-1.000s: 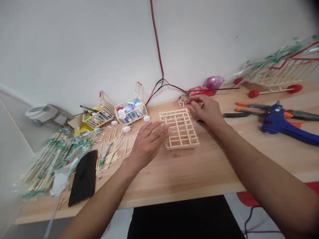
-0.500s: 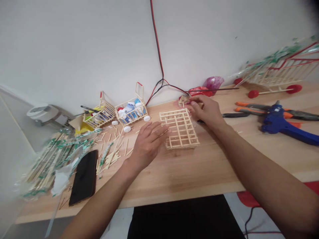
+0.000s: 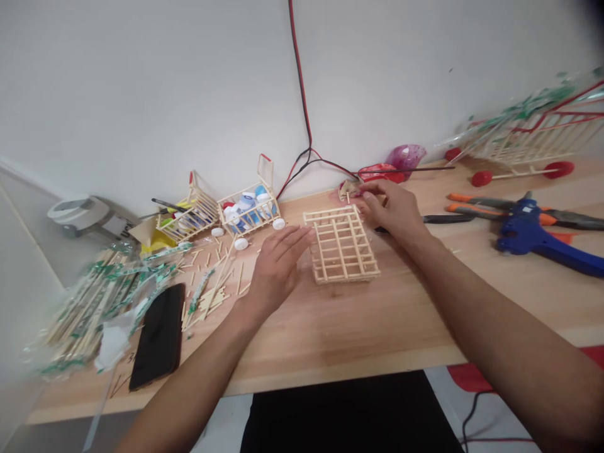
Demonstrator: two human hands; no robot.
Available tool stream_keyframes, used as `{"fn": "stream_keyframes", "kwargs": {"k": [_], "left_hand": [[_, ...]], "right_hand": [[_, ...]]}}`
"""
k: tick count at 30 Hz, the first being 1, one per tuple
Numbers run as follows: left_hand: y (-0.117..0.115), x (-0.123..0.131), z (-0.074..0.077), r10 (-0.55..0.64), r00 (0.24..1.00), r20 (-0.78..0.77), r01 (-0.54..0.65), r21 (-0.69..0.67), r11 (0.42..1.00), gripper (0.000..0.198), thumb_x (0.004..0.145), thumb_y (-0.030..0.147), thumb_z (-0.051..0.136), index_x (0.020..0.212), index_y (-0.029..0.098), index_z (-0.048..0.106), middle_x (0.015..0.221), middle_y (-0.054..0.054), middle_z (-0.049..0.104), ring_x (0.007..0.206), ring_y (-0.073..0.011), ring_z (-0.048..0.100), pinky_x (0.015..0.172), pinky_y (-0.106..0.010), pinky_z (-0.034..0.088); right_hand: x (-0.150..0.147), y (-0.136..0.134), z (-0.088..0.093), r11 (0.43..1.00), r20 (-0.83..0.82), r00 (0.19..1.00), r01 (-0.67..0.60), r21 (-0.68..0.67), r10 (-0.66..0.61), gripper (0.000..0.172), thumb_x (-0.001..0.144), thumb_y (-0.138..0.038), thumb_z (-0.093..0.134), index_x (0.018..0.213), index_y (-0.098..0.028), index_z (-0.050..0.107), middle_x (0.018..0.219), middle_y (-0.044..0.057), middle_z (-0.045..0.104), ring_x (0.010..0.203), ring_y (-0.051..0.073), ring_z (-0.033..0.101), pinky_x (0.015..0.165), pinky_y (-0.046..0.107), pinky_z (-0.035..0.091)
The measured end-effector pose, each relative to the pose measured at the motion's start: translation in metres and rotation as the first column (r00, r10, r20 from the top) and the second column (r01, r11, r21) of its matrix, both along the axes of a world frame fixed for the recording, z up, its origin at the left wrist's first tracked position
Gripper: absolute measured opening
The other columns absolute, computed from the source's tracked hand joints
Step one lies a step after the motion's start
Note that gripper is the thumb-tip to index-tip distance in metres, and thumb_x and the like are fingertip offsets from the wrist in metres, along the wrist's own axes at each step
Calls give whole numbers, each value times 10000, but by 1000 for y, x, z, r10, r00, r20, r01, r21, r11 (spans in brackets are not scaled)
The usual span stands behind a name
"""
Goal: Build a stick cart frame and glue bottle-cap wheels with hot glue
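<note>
A small basket of glued wooden sticks (image 3: 337,251) stands on the table, its grid of crossing sticks facing up. At its left side is my left hand (image 3: 278,264), fingers stretched out and fingertips at the basket's edge; I cannot tell whether they touch. My right hand (image 3: 396,207) is beyond the basket's far right corner, thumb and fingers pinched together. Whatever the pinch holds is hidden. Just left of those fingertips lies a crumpled tan piece (image 3: 349,190) with a short stick at it.
Left stand two small stick carts (image 3: 250,207), loose stick pieces (image 3: 217,299), a phone (image 3: 158,336) and bagged sticks (image 3: 89,308). Right lie a blue glue gun (image 3: 523,229), orange-handled pliers (image 3: 481,202) and a large red-wheeled cart (image 3: 523,148). A cord (image 3: 299,82) runs down the wall.
My left hand has drawn back slightly to the left, off the top of the grid to its edge. My right hand and the basket have hardly moved.
</note>
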State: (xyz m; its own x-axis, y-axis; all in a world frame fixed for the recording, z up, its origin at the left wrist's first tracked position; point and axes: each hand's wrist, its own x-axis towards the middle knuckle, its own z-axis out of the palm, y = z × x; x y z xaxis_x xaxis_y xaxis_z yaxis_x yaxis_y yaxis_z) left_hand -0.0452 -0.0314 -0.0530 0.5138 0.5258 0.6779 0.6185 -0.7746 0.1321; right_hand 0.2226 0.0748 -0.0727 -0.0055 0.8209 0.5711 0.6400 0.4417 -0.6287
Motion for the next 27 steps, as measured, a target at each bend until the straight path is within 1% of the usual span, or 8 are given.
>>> {"fn": "stream_keyframes", "kwargs": {"k": [5,11,14,18,20,22,25,27], "left_hand": [[4,-4,-2,27,999,25,-28,65,997,551,902,-2,384,1387,225,511,1300,-94,636,1270,-216,534,1048,-463,469],[7,-5,-3,6,998,67,-14,119,993,494,923,19,407,1347,224,554,1251,-95,660,1229,-215,556,1027,-457,479],[7,-6,-2,9,997,80,-19,127,992,480,931,31,412,1342,227,564,1239,-94,667,1222,-215,560,1030,-457,475],[9,-8,-2,17,995,94,-31,143,989,455,948,62,397,1326,231,585,1215,-93,680,1204,-218,569,1025,-461,479],[9,-9,-1,25,995,98,-39,144,989,448,953,73,389,1320,232,591,1209,-95,682,1198,-220,572,1023,-466,480],[9,-10,-1,35,994,104,-50,144,988,445,956,76,385,1315,233,595,1204,-96,684,1192,-220,576,1024,-470,481],[10,-11,0,49,993,108,-64,141,988,443,957,76,383,1311,233,598,1205,-95,682,1192,-223,574,1019,-471,482],[10,-11,-1,49,993,104,-64,146,987,444,953,66,378,1306,220,600,1206,-98,680,1192,-226,569,1013,-469,484]], "right_hand": [[-1,0,0,1000,-18,1000,-4,17,4,227,849,-261,543,1014,-219,691,1037,91,747,950,273,687,873,452,532],[-2,-4,6,996,-57,998,5,92,0,251,869,-279,524,1046,-203,684,1080,88,737,976,241,676,829,388,538],[0,-10,18,990,-120,993,25,138,-8,258,902,-305,497,1067,-213,672,1111,75,729,993,220,673,817,355,536],[8,-26,43,985,-204,979,63,163,-28,260,928,-326,480,1085,-208,651,1104,84,728,1003,211,681,877,358,532],[20,-41,56,982,-182,983,64,179,-31,277,947,-342,456,1120,-218,635,1145,86,713,1050,212,671,896,363,530],[41,-59,64,982,-132,987,106,158,-86,293,947,-367,463,1150,-231,627,1150,90,712,1061,229,670,875,383,538],[86,-86,62,947,-6,950,313,75,-313,285,901,-392,517,1103,-244,653,1124,121,717,1014,278,682,833,435,537],[120,-101,51,892,180,881,450,-35,-437,249,838,-379,555,1034,-260,654,1081,163,714,991,337,678,824,502,508]]}}
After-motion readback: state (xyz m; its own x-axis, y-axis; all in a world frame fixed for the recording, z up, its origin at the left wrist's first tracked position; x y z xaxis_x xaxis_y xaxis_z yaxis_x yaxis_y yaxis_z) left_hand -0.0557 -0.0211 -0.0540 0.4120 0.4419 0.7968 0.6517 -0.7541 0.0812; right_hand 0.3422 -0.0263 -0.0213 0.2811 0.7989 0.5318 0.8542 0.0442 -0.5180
